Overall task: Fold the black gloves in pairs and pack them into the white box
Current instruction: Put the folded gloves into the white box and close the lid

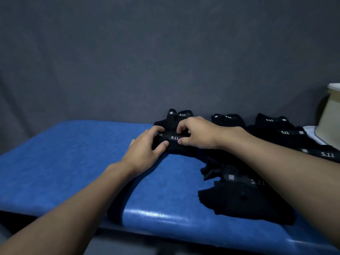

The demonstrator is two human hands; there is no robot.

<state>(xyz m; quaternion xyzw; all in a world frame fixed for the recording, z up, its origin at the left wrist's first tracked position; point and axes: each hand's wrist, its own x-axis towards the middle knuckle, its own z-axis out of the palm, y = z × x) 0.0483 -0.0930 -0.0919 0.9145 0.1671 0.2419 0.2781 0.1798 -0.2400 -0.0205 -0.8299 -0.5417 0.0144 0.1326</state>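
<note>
A: Nearest us, by the near edge of the bench (73,153) toward its right end, a loose glove (242,199) lies crumpled with its strap up. Why there?

B: I'd judge it's queued for its turn. It sits under the right forearm, within easy reach. The work itself is further in, near the middle of the far edge.

A: Both hands on one piece?

B: Yes. The left hand (145,150) curls its fingers over the left end of the held glove (174,138), thumb pressed to the near side. The right hand (196,133) pinches the right end the same way. Gripping both ends keeps the strap level, likely so it sits square against the glove behind (181,115), which touches it on the far side.

A: So pairing, not packing?

B: That's my reading. Whether the held piece is one layer or two, I cannot tell, because it is all black.

A: And the rest?

B: The other gloves (272,123) lie spread along the far edge, overlapping toward the right corner. The white box (331,115) stands at that right end just beyond them. The frame cuts it off and its inside is hidden. It was probably set there so finished pairs need only a short reach.
</note>
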